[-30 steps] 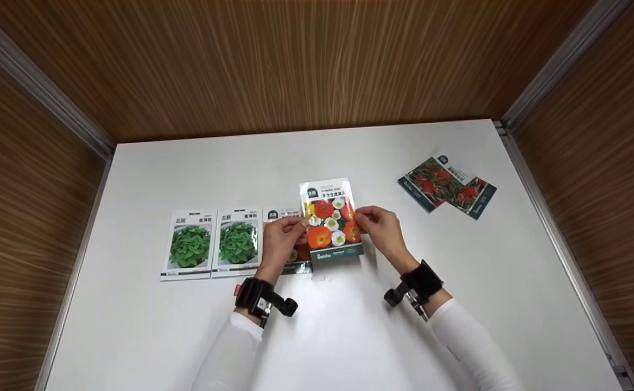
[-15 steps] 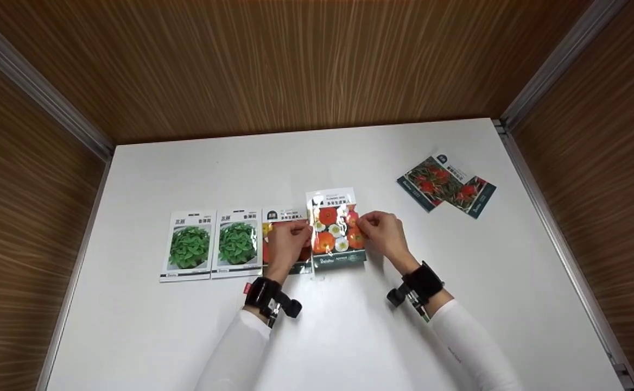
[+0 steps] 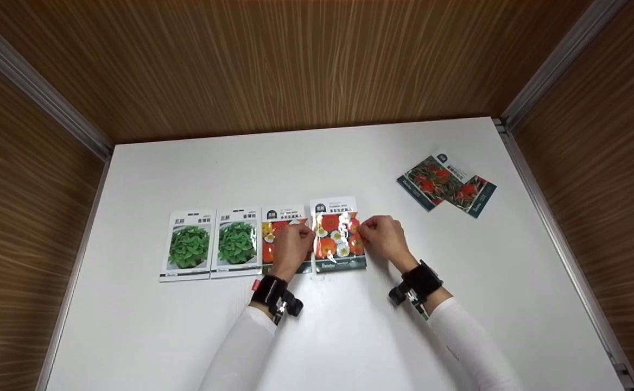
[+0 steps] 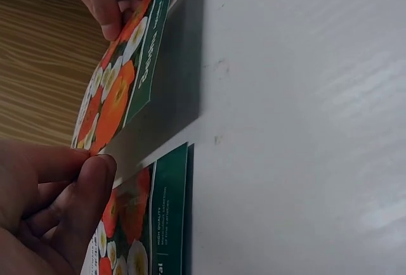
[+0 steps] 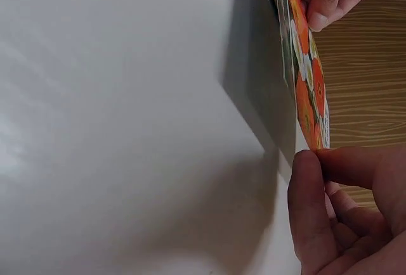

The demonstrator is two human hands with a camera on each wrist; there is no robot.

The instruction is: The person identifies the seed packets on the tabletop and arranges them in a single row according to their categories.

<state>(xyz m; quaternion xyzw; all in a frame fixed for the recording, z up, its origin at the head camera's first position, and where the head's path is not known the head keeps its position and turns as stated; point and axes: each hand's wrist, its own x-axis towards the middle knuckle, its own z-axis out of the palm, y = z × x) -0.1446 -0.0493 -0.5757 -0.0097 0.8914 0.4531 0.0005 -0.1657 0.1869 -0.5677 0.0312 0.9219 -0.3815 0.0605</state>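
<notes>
A seed packet with orange, red and white poppies [image 3: 337,236] is held by both hands, clear of the table, its shadow beneath it in the wrist views. My left hand [image 3: 291,247] pinches its left edge between thumb and forefinger. At the opposite edge, my right hand [image 3: 386,238] pinches it the same way. Under the left hand lies a second poppy seed packet [image 3: 281,214], partly covered by that hand. It shows again, with its green bottom band, below the held packet [image 4: 104,107] in the left wrist view, as the lying packet [image 4: 168,218].
Left of the poppy packets lie two seed packets with green leafy plants [image 3: 189,247], side by side. Two overlapping packets with red flowers [image 3: 428,182] lie askew at the back right of the white table [image 3: 230,168]. Wood-grain panels [image 3: 306,65] stand around the table.
Both hands have brought the poppy packet down toward the table, nearer the person and slightly right. It has straightened beside the lying poppy packet, and the left hand has shifted right.
</notes>
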